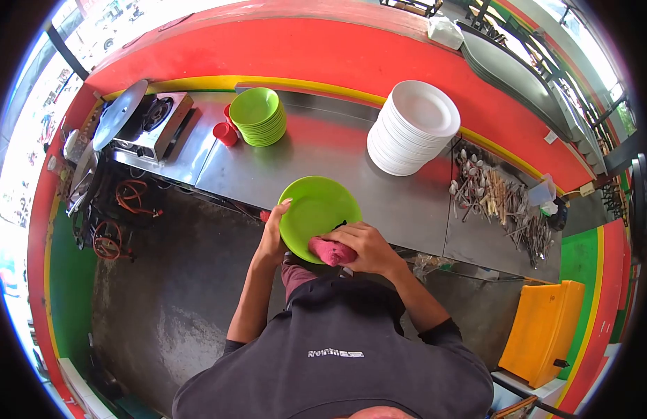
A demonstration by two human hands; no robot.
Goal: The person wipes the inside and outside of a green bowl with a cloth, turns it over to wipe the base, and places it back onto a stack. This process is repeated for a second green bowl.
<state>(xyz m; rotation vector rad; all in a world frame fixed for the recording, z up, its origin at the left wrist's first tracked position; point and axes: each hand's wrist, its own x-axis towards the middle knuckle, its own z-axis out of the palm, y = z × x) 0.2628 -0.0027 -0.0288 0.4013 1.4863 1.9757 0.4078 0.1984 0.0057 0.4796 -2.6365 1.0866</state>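
A green plate (316, 204) is held in front of my body, by the near edge of the metal counter. My left hand (273, 227) grips its left rim, thumb on the upper face. My right hand (369, 246) is closed around a bunched pink cloth (332, 250), which rests against the plate's lower right part. A small dark piece shows by the right hand's fingers; I cannot make out what it is. Farther back on the counter are a stack of green bowls or plates (258, 119) and a tall stack of white plates (414, 129).
Red cups (226, 134) sit beside the green stack. A gas stove (152, 126) with a large lid (120, 115) is at the left. Spoons, forks and other cutlery (505, 199) lie spread at the right. A yellow-orange box (542, 332) stands at lower right. A red wall (295, 49) runs behind the counter.
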